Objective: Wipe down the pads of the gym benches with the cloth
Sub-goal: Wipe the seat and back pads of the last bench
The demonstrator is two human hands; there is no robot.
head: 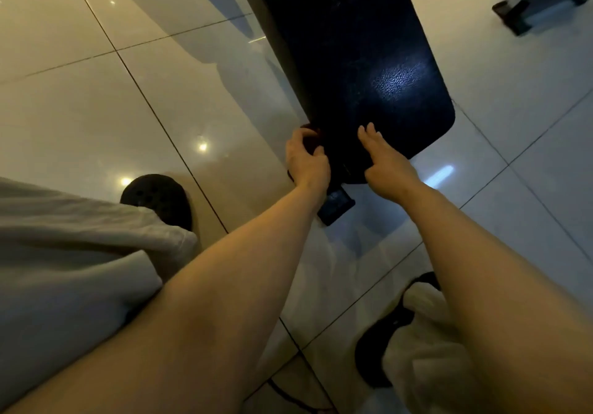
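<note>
Gripping dark cloth (309, 144), left hand (306, 161) bunches it at bench pad (369, 60) near corner, 7 o'clock. Right hand (386, 160) flat, fingers straight, on pad at 6 o'clock. Cloth likely soft, light; hold bunched. Pad looks firm, textured, slightly slick.

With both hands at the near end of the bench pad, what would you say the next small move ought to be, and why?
Probably sweep the left hand, which grips a dark bunched cloth at the pad's near left corner, across the bench pad toward the right hand. The right hand rests with straight fingers on the near end, seemingly steadying it, and the pad stretches away beyond both hands.
</note>
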